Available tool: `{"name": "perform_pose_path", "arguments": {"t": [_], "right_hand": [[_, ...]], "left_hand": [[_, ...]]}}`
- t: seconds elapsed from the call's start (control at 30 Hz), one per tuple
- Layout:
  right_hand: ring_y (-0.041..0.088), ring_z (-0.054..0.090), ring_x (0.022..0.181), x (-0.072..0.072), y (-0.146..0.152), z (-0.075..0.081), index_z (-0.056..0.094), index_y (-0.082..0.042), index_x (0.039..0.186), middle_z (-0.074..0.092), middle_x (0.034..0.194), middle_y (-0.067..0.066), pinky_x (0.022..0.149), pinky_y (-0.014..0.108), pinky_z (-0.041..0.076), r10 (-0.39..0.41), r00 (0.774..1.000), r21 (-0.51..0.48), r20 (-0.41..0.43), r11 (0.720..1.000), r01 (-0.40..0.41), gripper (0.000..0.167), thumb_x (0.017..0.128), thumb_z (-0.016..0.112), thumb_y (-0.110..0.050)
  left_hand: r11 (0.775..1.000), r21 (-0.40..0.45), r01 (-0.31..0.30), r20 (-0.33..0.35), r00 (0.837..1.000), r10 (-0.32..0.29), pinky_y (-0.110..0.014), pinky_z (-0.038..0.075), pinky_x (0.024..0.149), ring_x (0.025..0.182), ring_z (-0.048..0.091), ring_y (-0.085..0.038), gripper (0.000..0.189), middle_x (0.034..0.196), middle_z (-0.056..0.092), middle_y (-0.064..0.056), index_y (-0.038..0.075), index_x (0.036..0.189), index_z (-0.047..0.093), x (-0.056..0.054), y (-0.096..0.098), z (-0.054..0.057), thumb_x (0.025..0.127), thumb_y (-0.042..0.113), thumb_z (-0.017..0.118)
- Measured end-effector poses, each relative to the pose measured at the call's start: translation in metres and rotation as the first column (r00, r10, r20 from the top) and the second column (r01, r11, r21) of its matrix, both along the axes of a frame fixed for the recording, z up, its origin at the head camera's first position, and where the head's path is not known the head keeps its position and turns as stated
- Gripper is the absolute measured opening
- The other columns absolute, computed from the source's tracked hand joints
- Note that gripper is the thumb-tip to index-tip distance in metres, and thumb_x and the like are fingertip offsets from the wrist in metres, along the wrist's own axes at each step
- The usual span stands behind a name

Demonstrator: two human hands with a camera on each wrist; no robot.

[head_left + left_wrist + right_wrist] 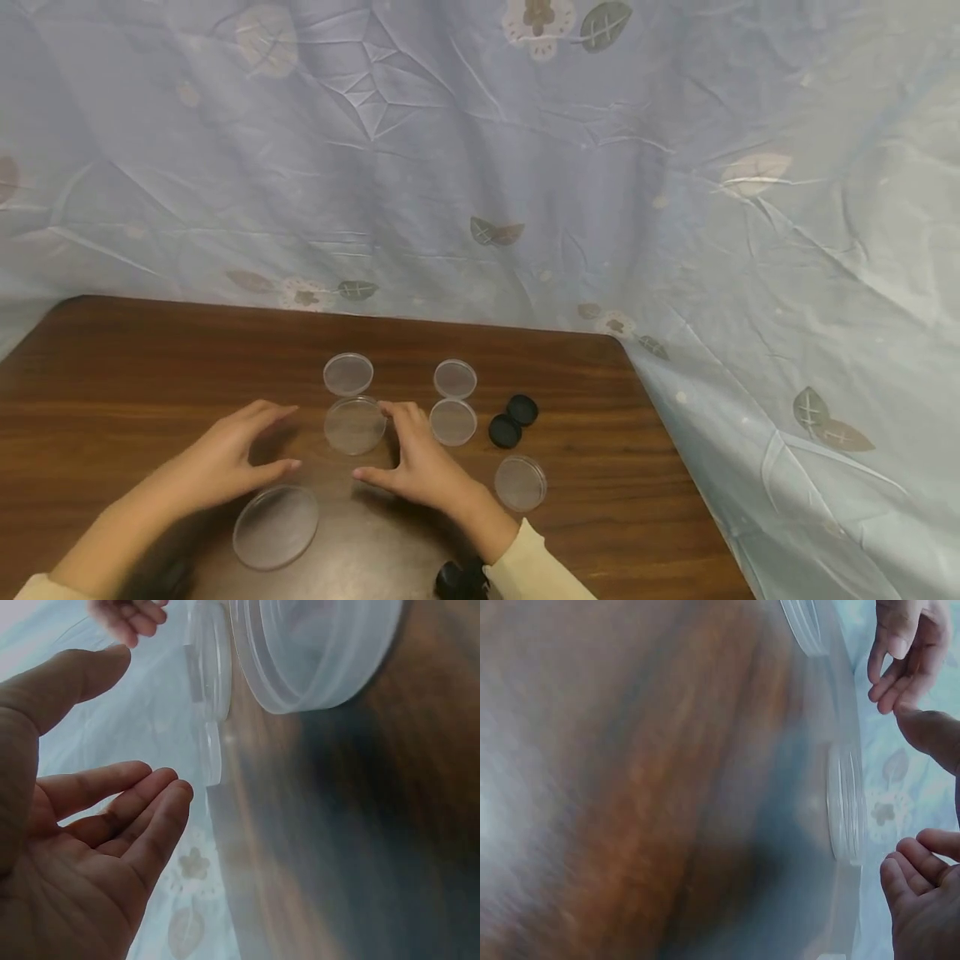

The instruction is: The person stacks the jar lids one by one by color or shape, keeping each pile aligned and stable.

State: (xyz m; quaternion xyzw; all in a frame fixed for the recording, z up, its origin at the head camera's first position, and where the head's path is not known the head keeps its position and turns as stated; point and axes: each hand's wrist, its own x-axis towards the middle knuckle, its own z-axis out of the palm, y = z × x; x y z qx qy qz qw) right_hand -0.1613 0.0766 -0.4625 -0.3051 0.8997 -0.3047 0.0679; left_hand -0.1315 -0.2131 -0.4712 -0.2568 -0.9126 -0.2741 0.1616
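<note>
My left hand (232,454) is held over the left part of the table with thumb and fingers spread apart, holding nothing. Just in front of it lies a large clear petri dish (276,531), whose low wall (330,690) shows in the left wrist view. My right hand (422,462) is likewise spread and holds nothing. Its index fingertip overlaps the right rim of another clear dish (352,429) in the head view. Directly behind that is a matching clear round piece (348,374). The two palms face each other across a gap.
Right of centre lie two smaller clear round pieces (455,379), one behind the other. Beside them are two black round caps (506,431), and nearer me another clear dish (521,483). The brown wooden table (600,517) meets a patterned cloth (450,167) at its back and right edges.
</note>
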Motion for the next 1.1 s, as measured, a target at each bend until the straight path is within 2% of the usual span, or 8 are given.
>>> {"name": "perform_pose_path", "arguments": {"t": [0.13,0.27,0.4,0.57,0.73,0.9,1.0,1.1], "right_hand": [[0.025,0.048,0.138,-0.009,-0.001,-0.001,0.037,-0.004,0.156,0.049,0.147,0.014,0.117,0.038,0.048,-0.018,1.0,0.002,-0.006,1.0,0.018,0.09,0.088,0.084,-0.04],[0.026,0.049,0.139,-0.017,-0.003,-0.002,0.037,-0.003,0.157,0.049,0.148,0.015,0.117,0.037,0.048,-0.019,1.0,0.034,-0.022,0.999,0.019,0.092,0.087,0.085,-0.04],[0.026,0.05,0.139,-0.024,-0.007,-0.003,0.037,-0.001,0.157,0.049,0.15,0.016,0.117,0.036,0.048,-0.015,1.0,0.07,-0.012,0.997,0.016,0.095,0.086,0.086,-0.041],[0.025,0.049,0.137,-0.026,-0.011,-0.005,0.039,-0.001,0.156,0.05,0.149,0.016,0.117,0.034,0.048,-0.019,1.0,0.105,-0.005,0.994,0.02,0.096,0.084,0.088,-0.042],[0.027,0.049,0.135,-0.027,-0.013,-0.009,0.04,0.0,0.155,0.052,0.146,0.017,0.115,0.035,0.048,-0.038,0.999,0.108,0.007,0.993,0.037,0.095,0.084,0.088,-0.041],[0.023,0.049,0.126,-0.029,-0.012,-0.013,0.04,0.0,0.155,0.054,0.141,0.015,0.107,0.032,0.05,-0.06,0.998,0.127,0.011,0.99,0.059,0.095,0.084,0.087,-0.043],[0.022,0.048,0.122,-0.031,-0.013,-0.015,0.042,0.0,0.154,0.055,0.138,0.014,0.103,0.032,0.05,-0.069,0.998,0.135,0.013,0.989,0.067,0.094,0.084,0.088,-0.042],[0.024,0.049,0.125,-0.032,-0.014,-0.016,0.044,0.0,0.153,0.055,0.139,0.015,0.105,0.033,0.051,-0.075,0.997,0.148,0.002,0.986,0.074,0.092,0.084,0.088,-0.042]], "left_hand": [[0.999,-0.002,0.041,0.068,0.997,-0.041,-0.047,0.062,0.081,0.097,0.071,-0.029,0.075,0.113,0.069,-0.012,-0.007,0.131,0.064,-0.015,0.007,0.002,0.072,0.028,0.095],[0.998,0.002,0.063,0.154,0.986,-0.062,-0.057,0.061,0.089,0.104,0.07,-0.038,0.075,0.117,0.067,-0.019,-0.009,0.13,0.063,-0.027,0.013,0.004,0.074,0.03,0.093],[0.997,0.012,0.081,0.206,0.975,-0.082,-0.055,0.061,0.089,0.103,0.07,-0.036,0.073,0.117,0.067,-0.02,-0.008,0.129,0.064,-0.036,0.018,0.002,0.075,0.03,0.093],[0.994,0.036,0.102,0.218,0.97,-0.108,-0.046,0.063,0.084,0.097,0.07,-0.028,0.072,0.112,0.068,-0.015,-0.006,0.129,0.065,-0.043,0.023,-0.003,0.073,0.028,0.094],[0.989,0.063,0.134,0.224,0.964,-0.144,-0.045,0.064,0.086,0.098,0.072,-0.031,0.07,0.113,0.067,-0.017,-0.009,0.127,0.064,-0.047,0.026,-0.007,0.072,0.024,0.094],[0.979,0.106,0.173,0.265,0.944,-0.196,-0.043,0.064,0.088,0.103,0.072,-0.037,0.069,0.115,0.065,-0.022,-0.014,0.126,0.062,-0.052,0.031,-0.008,0.075,0.02,0.093],[0.979,0.101,0.179,0.279,0.939,-0.201,-0.043,0.064,0.089,0.104,0.072,-0.037,0.068,0.116,0.065,-0.024,-0.014,0.126,0.062,-0.053,0.033,-0.008,0.076,0.02,0.093],[0.982,0.075,0.176,0.282,0.94,-0.19,-0.043,0.064,0.088,0.103,0.071,-0.035,0.069,0.116,0.065,-0.023,-0.014,0.126,0.062,-0.055,0.035,-0.007,0.076,0.02,0.093]]}}
